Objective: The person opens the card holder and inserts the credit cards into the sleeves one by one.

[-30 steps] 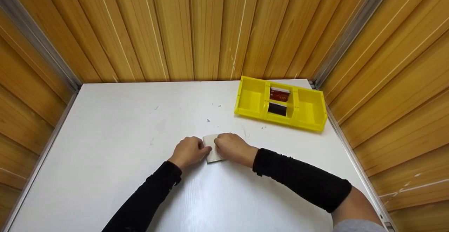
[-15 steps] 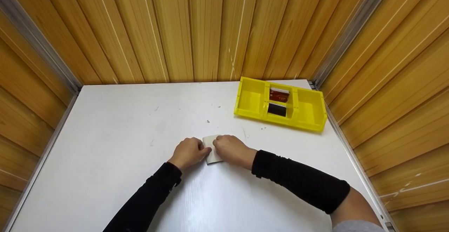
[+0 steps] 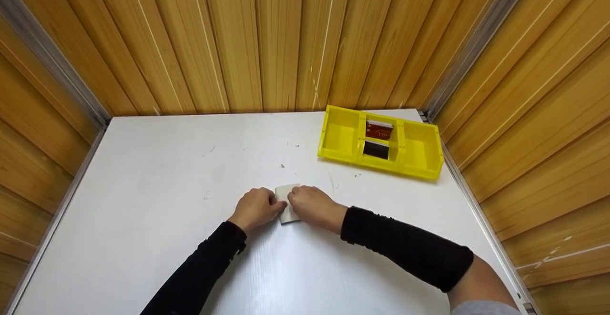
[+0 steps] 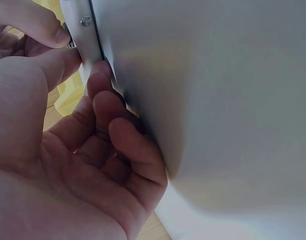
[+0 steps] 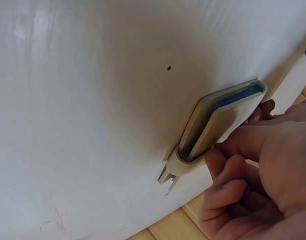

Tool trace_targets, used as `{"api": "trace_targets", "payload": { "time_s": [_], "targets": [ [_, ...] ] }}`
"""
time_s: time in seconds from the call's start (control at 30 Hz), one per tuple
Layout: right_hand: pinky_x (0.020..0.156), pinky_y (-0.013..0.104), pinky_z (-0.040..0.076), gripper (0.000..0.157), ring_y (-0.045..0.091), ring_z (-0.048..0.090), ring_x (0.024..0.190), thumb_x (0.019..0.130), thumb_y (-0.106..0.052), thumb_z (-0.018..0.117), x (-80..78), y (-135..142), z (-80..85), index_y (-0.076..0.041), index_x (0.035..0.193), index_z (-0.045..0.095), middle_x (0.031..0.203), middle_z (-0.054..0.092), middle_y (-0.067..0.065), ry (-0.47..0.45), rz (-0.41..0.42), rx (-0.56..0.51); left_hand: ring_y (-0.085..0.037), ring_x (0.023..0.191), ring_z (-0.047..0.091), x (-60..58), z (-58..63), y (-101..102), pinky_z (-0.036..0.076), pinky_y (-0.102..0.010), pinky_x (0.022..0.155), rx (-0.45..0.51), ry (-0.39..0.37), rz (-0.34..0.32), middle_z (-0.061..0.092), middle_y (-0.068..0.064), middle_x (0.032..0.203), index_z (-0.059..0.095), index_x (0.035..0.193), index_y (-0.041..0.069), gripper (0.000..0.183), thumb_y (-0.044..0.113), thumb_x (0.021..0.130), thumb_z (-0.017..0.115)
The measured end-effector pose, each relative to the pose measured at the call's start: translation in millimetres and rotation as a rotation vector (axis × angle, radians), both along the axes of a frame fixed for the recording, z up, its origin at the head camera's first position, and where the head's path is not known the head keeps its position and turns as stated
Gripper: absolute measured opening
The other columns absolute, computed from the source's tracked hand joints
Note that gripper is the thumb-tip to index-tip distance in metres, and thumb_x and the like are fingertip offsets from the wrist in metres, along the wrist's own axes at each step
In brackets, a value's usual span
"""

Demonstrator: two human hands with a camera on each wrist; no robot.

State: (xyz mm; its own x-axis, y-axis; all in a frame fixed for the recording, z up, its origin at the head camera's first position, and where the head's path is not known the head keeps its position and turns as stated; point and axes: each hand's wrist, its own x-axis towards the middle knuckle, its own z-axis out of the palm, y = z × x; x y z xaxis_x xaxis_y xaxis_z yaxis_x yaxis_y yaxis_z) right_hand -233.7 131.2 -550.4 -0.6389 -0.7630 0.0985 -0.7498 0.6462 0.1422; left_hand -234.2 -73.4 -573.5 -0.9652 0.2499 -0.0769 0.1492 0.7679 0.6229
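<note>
Left hand (image 3: 256,207), right hand (image 3: 312,205) pinch card holder (image 3: 287,204) between them.

Both forearms wear long, close-fitting black fabric arm sleeves (image 3: 405,248) that end at the wrists. Past the right one's upper edge shows a grey short sleeve (image 3: 486,308). Both hands are bare.

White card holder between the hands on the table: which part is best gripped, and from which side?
Probably by its two long edges, one hand from each side. The white card holder lies flat on the table, thin, with a blue card showing in its open end, so the broad face gives no purchase. The left hand and right hand already pinch it from opposite sides.
</note>
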Motion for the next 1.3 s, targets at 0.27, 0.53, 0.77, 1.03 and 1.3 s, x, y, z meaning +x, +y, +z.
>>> {"api": "trace_targets", "payload": {
  "time_s": [0.27, 0.53, 0.77, 1.03, 1.3],
  "targets": [
    [0.066, 0.033, 0.059, 0.005, 0.021, 0.068, 0.075, 0.099, -0.002, 0.071, 1.7, 0.5, -1.2, -0.005, 0.097, 0.074, 0.085, 0.068, 0.006, -0.003, -0.002, 0.039, -0.014, 0.063, 0.05, 0.5, -1.0, 0.4, 0.038, -0.031, 0.061, -0.008, 0.015, -0.019, 0.052, 0.007, 0.064, 0.059, 0.064, 0.017, 0.045, 0.036, 0.099, 0.081],
    [0.067, 0.036, 0.059, 0.007, 0.023, 0.068, 0.075, 0.098, 0.0, 0.07, -1.6, 3.1, -1.0, -0.005, 0.099, 0.076, 0.087, 0.07, 0.008, -0.075, -0.031, -0.005, -0.015, 0.063, 0.052, -1.9, -0.4, -1.1, 0.04, -0.032, 0.063, -0.02, 0.015, -0.01, 0.054, 0.006, 0.064, 0.06, 0.064, 0.018, 0.044, 0.036, 0.098, 0.081],
    [0.069, 0.035, 0.061, 0.009, 0.022, 0.07, 0.076, 0.098, 0.001, 0.07, -7.3, 4.4, -0.9, -0.005, 0.098, 0.077, 0.088, 0.072, 0.007, -0.083, -0.021, -0.033, -0.016, 0.064, 0.051, -5.3, 1.1, -2.5, 0.04, -0.032, 0.063, -0.025, 0.013, 0.001, 0.055, 0.005, 0.065, 0.063, 0.066, 0.016, 0.043, 0.036, 0.1, 0.08],
    [0.074, 0.036, 0.061, 0.014, 0.022, 0.072, 0.079, 0.105, -0.007, 0.069, -9.7, 6.4, -4.7, -0.005, 0.094, 0.076, 0.086, 0.072, 0.007, -0.179, -0.061, -0.19, -0.016, 0.066, 0.052, -3.8, 1.4, -4.5, 0.042, -0.034, 0.064, -0.039, 0.041, 0.001, 0.057, 0.005, 0.067, 0.064, 0.068, 0.017, 0.04, 0.035, 0.101, 0.079],
    [0.076, 0.039, 0.061, 0.019, 0.021, 0.069, 0.083, 0.109, -0.024, 0.068, -11.6, 17.3, -4.0, -0.008, 0.103, 0.076, 0.091, 0.07, 0.005, -0.135, -0.134, -0.33, -0.02, 0.074, 0.063, -1.5, 8.0, -5.2, 0.053, -0.04, 0.066, -0.064, 0.162, 0.065, 0.07, -0.003, 0.08, 0.074, 0.085, 0.013, 0.031, 0.036, 0.105, 0.073]
  ]
}}
